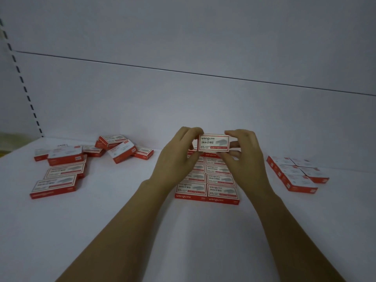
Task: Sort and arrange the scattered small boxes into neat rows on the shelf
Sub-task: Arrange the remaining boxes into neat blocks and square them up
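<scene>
Both hands are on one small box (pixel 213 143), held up over the far end of the tidy two-column block (pixel 211 180) that sits mid-way along the white shelf (pixel 122 210). The left hand (pixel 179 157) pinches the box's left end with its fingers curled over the top edge, and the right hand (pixel 244 157) grips the right end the same way. The printed face is turned toward the person: white with red trim, reads "wengu 24/6". Can't really tell if the bottom edge is touching the block or just hanging above it.

Left of the block, well apart, there's a messy pile (pixel 81 159) of the same boxes, some flat, some leaning on each other at odd angles. Right of the block, also well apart, a smaller group (pixel 297 174) lies flat and packed tight, turned at an angle. Behind the block is a plain pale back panel (pixel 183 98), with a slotted upright (pixel 22 78) way off to its left.
</scene>
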Demonstrator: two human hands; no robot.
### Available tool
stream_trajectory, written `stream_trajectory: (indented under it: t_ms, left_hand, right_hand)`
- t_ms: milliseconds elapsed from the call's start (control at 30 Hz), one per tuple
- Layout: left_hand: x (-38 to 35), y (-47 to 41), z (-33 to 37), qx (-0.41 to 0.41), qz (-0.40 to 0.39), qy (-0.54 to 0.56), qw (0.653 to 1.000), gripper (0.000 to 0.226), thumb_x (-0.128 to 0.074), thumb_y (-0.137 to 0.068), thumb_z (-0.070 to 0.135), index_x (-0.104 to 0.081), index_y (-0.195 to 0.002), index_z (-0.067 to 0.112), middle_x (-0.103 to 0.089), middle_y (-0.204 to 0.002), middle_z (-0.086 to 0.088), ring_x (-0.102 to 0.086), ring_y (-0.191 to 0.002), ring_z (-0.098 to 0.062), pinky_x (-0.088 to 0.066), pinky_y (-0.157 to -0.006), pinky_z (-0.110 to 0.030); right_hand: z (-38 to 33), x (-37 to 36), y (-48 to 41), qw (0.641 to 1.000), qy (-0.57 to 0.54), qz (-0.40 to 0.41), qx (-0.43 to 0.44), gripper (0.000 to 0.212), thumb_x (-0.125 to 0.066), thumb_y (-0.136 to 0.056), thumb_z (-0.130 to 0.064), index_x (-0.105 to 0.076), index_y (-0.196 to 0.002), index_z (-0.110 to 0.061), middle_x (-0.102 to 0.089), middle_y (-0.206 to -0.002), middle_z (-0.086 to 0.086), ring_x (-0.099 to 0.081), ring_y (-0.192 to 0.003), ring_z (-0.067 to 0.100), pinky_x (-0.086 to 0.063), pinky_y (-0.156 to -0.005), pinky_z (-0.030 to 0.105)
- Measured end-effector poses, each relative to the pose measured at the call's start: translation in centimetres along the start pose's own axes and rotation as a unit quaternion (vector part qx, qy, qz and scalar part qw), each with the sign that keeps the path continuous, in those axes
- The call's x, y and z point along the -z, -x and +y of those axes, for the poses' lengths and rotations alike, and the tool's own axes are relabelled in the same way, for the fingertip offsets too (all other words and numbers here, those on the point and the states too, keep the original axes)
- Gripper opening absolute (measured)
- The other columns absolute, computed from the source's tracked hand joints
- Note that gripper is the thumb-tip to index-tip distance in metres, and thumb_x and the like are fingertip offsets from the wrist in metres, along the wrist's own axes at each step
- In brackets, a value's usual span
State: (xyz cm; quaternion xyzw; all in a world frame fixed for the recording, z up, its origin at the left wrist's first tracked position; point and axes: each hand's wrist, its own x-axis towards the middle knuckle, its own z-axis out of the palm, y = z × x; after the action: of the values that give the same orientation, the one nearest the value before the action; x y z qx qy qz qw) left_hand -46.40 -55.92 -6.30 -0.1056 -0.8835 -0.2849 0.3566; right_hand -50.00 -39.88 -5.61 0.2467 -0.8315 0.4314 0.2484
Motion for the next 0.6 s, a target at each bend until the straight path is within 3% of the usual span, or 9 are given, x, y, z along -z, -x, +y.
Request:
stream_trajectory:
  t_ms: [67, 200, 367, 467, 600]
  left_hand:
    - [0.1, -0.2, -0.1, 0.027, -0.011, 0.022, 0.999, 0.037, -0.067, -0.085, 0.021, -0.053, -0.119, 0.021, -0.054, -0.108, 0.010, -0.049, -0.078, -0.002, -0.038, -0.063, -0.003]
    - [0.3, -0.3, -0.3, 0.089, -0.050, 0.064, 0.993, 0.039, -0.070, -0.083, 0.022, -0.056, -0.119, 0.023, -0.056, -0.105, 0.011, -0.053, -0.083, -0.003, -0.040, -0.065, -0.005]
    - [0.3, 0.4, -0.2, 0.126, -0.114, 0.065, 0.983, 0.037, -0.066, -0.085, 0.022, -0.057, -0.121, 0.025, -0.059, -0.109, 0.007, -0.055, -0.090, -0.004, -0.041, -0.071, -0.009]
    - [0.3, 1.1, -0.3, 0.158, -0.156, 0.064, 0.973, 0.036, -0.064, -0.087, 0.021, -0.057, -0.122, 0.023, -0.060, -0.108, 0.005, -0.056, -0.089, -0.007, -0.044, -0.068, -0.012]
    - [0.7, 1.0, -1.1, 0.218, -0.186, 0.066, 0.956, 0.040, -0.067, -0.085, 0.017, -0.056, -0.124, 0.018, -0.060, -0.106, 0.003, -0.057, -0.088, -0.011, -0.048, -0.068, -0.016]
  right_hand:
    - [0.1, 0.2, -0.1, 0.999, 0.009, -0.023, -0.024, 0.046, -0.066, -0.084, -0.019, -0.052, -0.128, -0.015, -0.046, -0.134, 0.005, -0.058, -0.101, 0.014, -0.041, -0.071, 0.005]
    - [0.3, 0.5, -0.1, 0.994, 0.007, -0.078, -0.073, 0.052, -0.067, -0.084, -0.022, -0.048, -0.133, -0.022, -0.054, -0.128, 0.002, -0.056, -0.094, 0.009, -0.044, -0.073, 0.012]
    - [0.7, 0.5, 0.7, 0.978, 0.024, -0.162, -0.131, 0.041, -0.066, -0.085, -0.020, -0.055, -0.124, -0.021, -0.061, -0.117, -0.002, -0.059, -0.086, 0.007, -0.045, -0.065, 0.009]
    - [0.4, -0.2, 0.4, 0.975, 0.089, -0.167, -0.115, 0.034, -0.062, -0.088, -0.025, -0.059, -0.121, -0.016, -0.054, -0.117, -0.002, -0.056, -0.078, 0.005, -0.040, -0.057, 0.006]
    - [-0.3, -1.4, -0.2, 0.953, 0.156, -0.249, -0.074, 0.045, -0.064, -0.086, -0.033, -0.057, -0.126, -0.015, -0.054, -0.120, 0.004, -0.056, -0.082, 0.010, -0.041, -0.063, 0.011]
